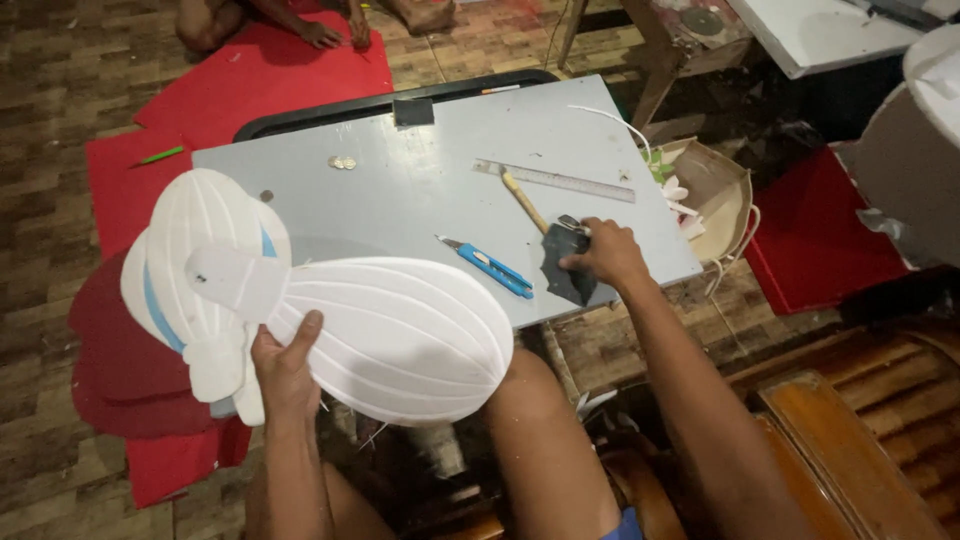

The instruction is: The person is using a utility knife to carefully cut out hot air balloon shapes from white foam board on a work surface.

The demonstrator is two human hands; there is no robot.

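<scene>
White foam shape (400,335): in my left grip (285,365), fingers closed on its narrow middle, held off the bench (420,190) edge. Dark scrap (562,265): pressed on bench under my right grip (605,250), beside blue cutter (495,268).

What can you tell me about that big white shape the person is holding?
The white shape looks like flat foam board, cut into rounded lobes joined at a narrow waist, with curved grooves along the big lobe. Smaller white pieces are stuck on near the waist, and a blue strip shows on the far lobe. The left hand holds it up at the middle, thumb on top, so it is tilted over the near edge of the grey table.
</scene>
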